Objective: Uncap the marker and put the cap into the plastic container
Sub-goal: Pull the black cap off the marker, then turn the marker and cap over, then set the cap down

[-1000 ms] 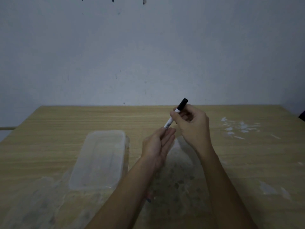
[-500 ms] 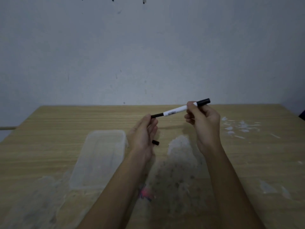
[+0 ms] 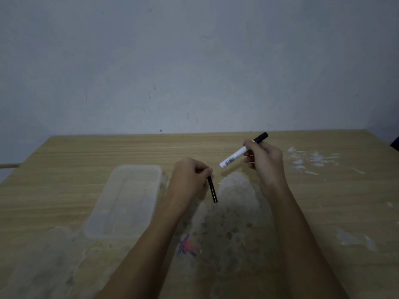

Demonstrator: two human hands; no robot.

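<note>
The uncapping step is complete: my left hand (image 3: 190, 175) pinches the black cap (image 3: 212, 189) at frame centre, and my right hand (image 3: 264, 160) grips the white marker (image 3: 234, 157) to its upper right. Next, I judge, the cap travels left over the empty plastic container (image 3: 127, 203) and is released. The wooden worktop (image 3: 86, 152), blotched with pale residue, abuts a bare grey wall (image 3: 194, 61).

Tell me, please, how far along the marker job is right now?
Done: the cap is off the marker, which the right hand holds raised. In hand: the left hand grips the cap just right of the container. Left: dropping the cap into the container, which looks empty.
</note>
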